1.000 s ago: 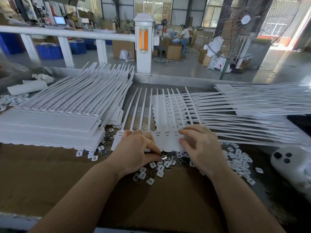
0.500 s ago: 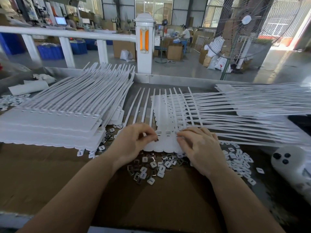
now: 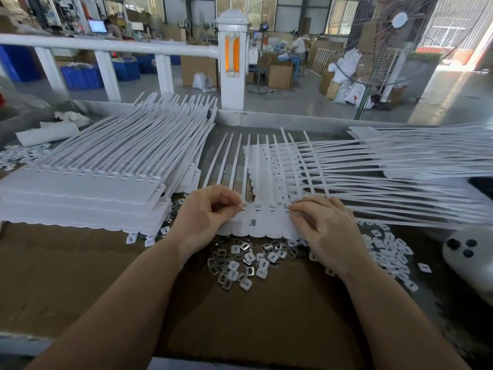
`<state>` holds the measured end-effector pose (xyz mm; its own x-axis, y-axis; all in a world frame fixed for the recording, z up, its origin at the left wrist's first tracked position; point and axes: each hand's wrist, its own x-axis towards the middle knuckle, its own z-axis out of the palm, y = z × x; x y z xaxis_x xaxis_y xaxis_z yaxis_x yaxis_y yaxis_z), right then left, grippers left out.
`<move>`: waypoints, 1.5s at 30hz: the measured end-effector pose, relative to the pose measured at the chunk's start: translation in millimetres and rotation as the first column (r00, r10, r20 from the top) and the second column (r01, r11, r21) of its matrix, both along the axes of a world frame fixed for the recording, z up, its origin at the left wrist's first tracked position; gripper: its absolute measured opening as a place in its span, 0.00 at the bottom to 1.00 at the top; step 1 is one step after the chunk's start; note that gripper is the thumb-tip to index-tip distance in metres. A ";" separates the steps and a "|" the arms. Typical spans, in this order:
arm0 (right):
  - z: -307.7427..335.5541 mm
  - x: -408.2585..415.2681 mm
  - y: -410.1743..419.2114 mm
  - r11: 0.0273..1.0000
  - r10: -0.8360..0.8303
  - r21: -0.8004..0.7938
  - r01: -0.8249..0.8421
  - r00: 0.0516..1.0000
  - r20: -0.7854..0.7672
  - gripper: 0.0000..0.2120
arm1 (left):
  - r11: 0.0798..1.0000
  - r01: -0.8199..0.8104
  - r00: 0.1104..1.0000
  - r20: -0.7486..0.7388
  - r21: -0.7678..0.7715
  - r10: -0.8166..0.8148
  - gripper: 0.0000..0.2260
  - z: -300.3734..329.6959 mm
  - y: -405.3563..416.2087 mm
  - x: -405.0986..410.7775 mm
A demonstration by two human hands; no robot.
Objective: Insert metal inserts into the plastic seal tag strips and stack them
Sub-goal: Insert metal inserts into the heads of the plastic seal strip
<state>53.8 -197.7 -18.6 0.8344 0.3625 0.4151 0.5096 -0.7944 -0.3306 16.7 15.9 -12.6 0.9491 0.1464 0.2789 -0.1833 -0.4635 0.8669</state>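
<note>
A white plastic seal tag strip (image 3: 262,222) lies flat in front of me, its long tails pointing away. My left hand (image 3: 206,213) has its fingers curled, thumb and forefinger pinching at a slot on the strip's left part; what they pinch is hidden. My right hand (image 3: 324,222) rests on the strip's right part, fingertips pressing near a slot. One metal insert (image 3: 252,222) lies loose on the strip. A pile of metal inserts and white caps (image 3: 245,263) sits just below the strip on the cardboard.
A tall stack of finished strips (image 3: 80,193) fills the left. More strips (image 3: 400,166) lie crossed to the right. White caps (image 3: 389,249) are scattered at right, beside a white device with black buttons (image 3: 469,252). Brown cardboard (image 3: 80,276) covers the near table.
My left hand has lifted from the insert pile up to the strip's slot row. The right hand has stayed on the strip, shifting slightly up. One insert now lies on the strip.
</note>
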 end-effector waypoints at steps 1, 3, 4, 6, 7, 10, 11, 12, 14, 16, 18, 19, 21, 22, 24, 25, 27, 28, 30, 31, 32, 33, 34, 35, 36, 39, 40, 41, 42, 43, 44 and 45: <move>-0.1 0.0 -0.1 1.000 -0.001 0.000 0.001 1.000 -0.001 0.12 | 1.000 -0.016 1.000 0.004 -0.023 0.016 0.05 0.3 0.3 -0.6; -0.4 0.0 -0.3 1.000 -0.003 0.001 0.003 1.000 -0.001 0.12 | 0.998 -0.044 0.999 0.009 -0.044 0.045 0.05 1.3 1.2 -2.1; -0.4 -0.1 -0.2 1.000 -0.003 0.001 0.003 1.000 0.000 0.11 | 0.998 -0.052 0.999 0.009 -0.033 0.052 0.05 2.0 1.6 -2.6; -0.4 0.1 0.2 1.000 -0.004 -0.007 0.004 1.000 0.004 0.11 | 0.998 -0.045 0.999 -0.001 0.040 0.045 0.06 3.7 1.9 -2.6; -0.4 0.3 0.4 1.000 -0.004 -0.013 0.005 1.000 0.007 0.11 | 0.995 -0.030 0.999 -0.012 0.094 0.031 0.06 4.4 1.5 -1.8; -0.8 0.7 0.9 1.000 -0.008 -0.017 0.008 1.000 0.014 0.11 | 0.971 0.050 0.997 -0.065 0.236 -0.036 0.05 6.3 -2.2 1.4; -1.1 0.6 0.9 1.000 -0.009 -0.016 0.010 1.000 0.017 0.11 | 0.960 0.076 0.995 -0.086 0.269 -0.055 0.05 6.2 -3.6 2.7; -1.3 0.5 1.0 1.000 -0.011 -0.018 0.012 1.000 0.022 0.11 | 0.949 0.096 0.992 -0.110 0.301 -0.065 0.06 5.4 -4.8 4.0; -1.7 0.2 1.1 1.000 -0.014 -0.027 0.014 0.999 0.032 0.11 | 0.924 0.115 0.986 -0.154 0.365 -0.062 0.07 3.8 -6.6 5.8; -1.7 -0.1 1.2 0.999 -0.014 -0.043 0.016 0.999 0.039 0.11 | 0.908 0.126 0.984 -0.168 0.400 -0.063 0.06 3.8 -7.6 6.2; -1.3 -0.9 1.4 0.997 -0.023 -0.069 0.026 0.999 0.045 0.11 | 0.902 0.136 0.983 -0.165 0.409 -0.073 0.05 5.3 -8.1 5.9; -1.1 -1.4 1.7 0.996 -0.030 -0.083 0.034 0.998 0.051 0.12 | 0.901 0.139 0.983 -0.166 0.410 -0.076 0.05 5.8 -8.0 5.9; -0.8 -2.5 2.8 0.993 -0.042 -0.107 0.049 0.997 0.068 0.11 | 0.904 0.135 0.984 -0.162 0.405 -0.074 0.06 5.1 -7.5 5.5; -0.5 -3.0 3.8 0.992 -0.047 -0.111 0.055 0.996 0.077 0.11 | 0.906 0.129 0.985 -0.154 0.403 -0.072 0.05 4.4 -7.3 5.2; -0.1 -3.4 5.5 0.993 -0.054 -0.100 0.063 0.995 0.087 0.10 | 0.899 0.123 0.988 -0.139 0.420 -0.070 0.04 3.5 -6.9 4.4; 0.1 -3.5 6.0 0.993 -0.058 -0.094 0.066 0.994 0.088 0.09 | 0.891 0.125 0.988 -0.137 0.436 -0.071 0.05 3.4 -6.7 3.9; -0.2 -3.3 6.3 0.993 -0.061 -0.091 0.069 0.994 0.086 0.08 | 0.874 0.122 0.988 -0.141 0.471 -0.062 0.06 3.0 -6.3 4.4; -0.3 -3.3 6.1 0.994 -0.060 -0.091 0.068 0.995 0.085 0.08 | 0.866 0.116 0.989 -0.140 0.486 -0.054 0.06 3.0 -6.2 4.7; -0.5 -3.3 5.7 0.994 -0.057 -0.085 0.064 0.995 0.083 0.08 | 0.861 0.101 0.992 -0.122 0.499 -0.046 0.06 2.7 -6.9 5.3; -0.6 -3.3 5.6 0.995 -0.055 -0.080 0.062 0.995 0.083 0.08 | 0.862 0.096 0.993 -0.111 0.498 -0.046 0.05 2.7 -7.2 5.2; -0.6 -3.3 5.7 0.995 -0.054 -0.077 0.061 0.995 0.084 0.08 | 0.864 0.090 0.994 -0.102 0.496 -0.045 0.05 2.6 -7.6 5.3; -0.6 -3.4 5.6 0.995 -0.055 -0.077 0.061 0.995 0.085 0.08 | 0.867 0.084 0.995 -0.094 0.492 -0.043 0.05 2.5 -7.7 5.5; -0.5 -3.4 5.7 0.995 -0.056 -0.077 0.063 0.995 0.087 0.08 | 0.869 0.078 0.995 -0.086 0.488 -0.041 0.04 2.3 -7.3 5.6; -0.3 -3.4 5.8 0.995 -0.058 -0.079 0.065 0.994 0.090 0.08 | 0.869 0.073 0.996 -0.078 0.489 -0.040 0.04 2.3 -6.8 5.4; -0.1 -3.5 6.2 0.994 -0.062 -0.080 0.069 0.994 0.091 0.08 | 0.868 0.068 0.997 -0.073 0.492 -0.037 0.04 2.0 -6.2 5.0; 0.5 -4.2 6.9 0.994 -0.080 -0.069 0.086 0.993 0.092 0.06 | 0.868 0.043 0.998 -0.056 0.495 -0.017 0.02 -0.1 -4.3 3.8; 0.7 -4.4 7.0 0.994 -0.084 -0.063 0.091 0.992 0.094 0.06 | 0.869 0.030 0.999 -0.048 0.494 -0.007 0.02 -0.7 -3.6 3.3; 0.7 -4.5 6.9 0.994 -0.087 -0.056 0.092 0.992 0.094 0.05 | 0.870 0.020 0.999 -0.043 0.493 0.001 0.02 -1.2 -3.2 2.9; 0.6 -4.5 6.7 0.994 -0.086 -0.052 0.091 0.992 0.094 0.05 | 0.870 0.017 0.999 -0.042 0.494 0.004 0.03 -1.4 -2.8 2.4; 0.5 -4.6 6.4 0.995 -0.085 -0.053 0.090 0.992 0.091 0.05 | 0.868 0.020 0.999 -0.046 0.496 0.004 0.05 -1.2 -2.6 2.0; 0.4 -4.6 6.0 0.995 -0.084 -0.055 0.089 0.993 0.086 0.05 | 0.866 0.026 0.999 -0.053 0.500 0.001 0.06 -1.0 -2.5 1.6; 0.4 -4.5 5.4 0.995 -0.084 -0.053 0.088 0.994 0.077 0.06 | 0.863 0.030 0.998 -0.057 0.505 -0.002 0.07 -0.6 -2.5 1.4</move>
